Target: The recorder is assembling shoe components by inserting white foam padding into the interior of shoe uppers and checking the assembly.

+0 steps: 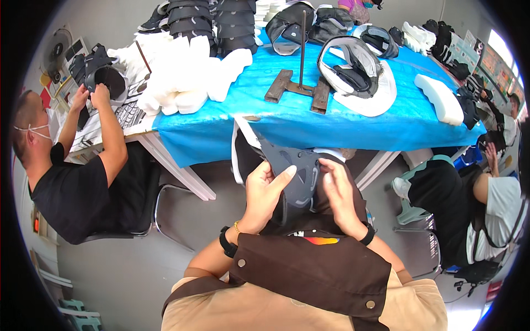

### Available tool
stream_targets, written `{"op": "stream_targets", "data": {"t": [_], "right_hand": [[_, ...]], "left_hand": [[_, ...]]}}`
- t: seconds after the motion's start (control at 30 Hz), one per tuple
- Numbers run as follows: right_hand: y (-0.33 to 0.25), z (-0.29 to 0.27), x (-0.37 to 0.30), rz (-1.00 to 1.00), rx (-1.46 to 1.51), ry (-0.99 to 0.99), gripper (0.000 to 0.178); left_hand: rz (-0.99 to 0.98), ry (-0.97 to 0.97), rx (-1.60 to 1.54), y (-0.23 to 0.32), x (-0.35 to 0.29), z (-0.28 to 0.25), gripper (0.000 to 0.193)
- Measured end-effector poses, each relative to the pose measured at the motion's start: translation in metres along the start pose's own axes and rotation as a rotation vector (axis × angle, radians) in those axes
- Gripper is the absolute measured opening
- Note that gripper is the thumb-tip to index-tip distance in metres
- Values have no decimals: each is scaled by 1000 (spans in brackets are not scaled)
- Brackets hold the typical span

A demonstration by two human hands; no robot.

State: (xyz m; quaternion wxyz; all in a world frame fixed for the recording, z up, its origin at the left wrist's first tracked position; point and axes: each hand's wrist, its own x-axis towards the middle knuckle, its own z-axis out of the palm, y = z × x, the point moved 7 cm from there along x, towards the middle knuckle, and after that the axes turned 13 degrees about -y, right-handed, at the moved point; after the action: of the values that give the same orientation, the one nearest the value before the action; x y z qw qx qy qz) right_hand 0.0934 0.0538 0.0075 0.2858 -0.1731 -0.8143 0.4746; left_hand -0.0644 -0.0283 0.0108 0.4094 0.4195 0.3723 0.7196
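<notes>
A dark grey, shaped liner piece point(299, 179) with cut-outs and raised panels is held over my lap, in front of the table edge. My left hand point(261, 193) is closed on its left side, thumb on top and fingers partly hidden behind. Along the right edge, my right hand point(338, 190) has its fingers stretched out, the fingertips touching or very near the piece. A white-edged dark part point(238, 160) stands just beyond my left hand, partly under the table's overhang. Brown apron cloth covers my lap.
A blue-covered table point(259, 118) spans the front. On it are white foam pieces point(182, 77), stacked black pads point(190, 19), a metal stand with an upright rod point(302, 60), a white-rimmed helmet liner point(353, 71) and a white foam block point(440, 99). Seated people work at left and right.
</notes>
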Motion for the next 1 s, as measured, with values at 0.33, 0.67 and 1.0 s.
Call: {"op": "stream_targets", "data": {"t": [0.33,0.67,1.0], "right_hand": [[42,-2,11,107,195,-87,66],[64,12,8,263,369,-242,76],[71,-1,3,473,448,-350,62]], "left_hand": [[-189,-189,-130,-40,21,19,29],[-426,-146,-181,-94,28,2,38],[-285,-274,213,-59,28,4,13]]}}
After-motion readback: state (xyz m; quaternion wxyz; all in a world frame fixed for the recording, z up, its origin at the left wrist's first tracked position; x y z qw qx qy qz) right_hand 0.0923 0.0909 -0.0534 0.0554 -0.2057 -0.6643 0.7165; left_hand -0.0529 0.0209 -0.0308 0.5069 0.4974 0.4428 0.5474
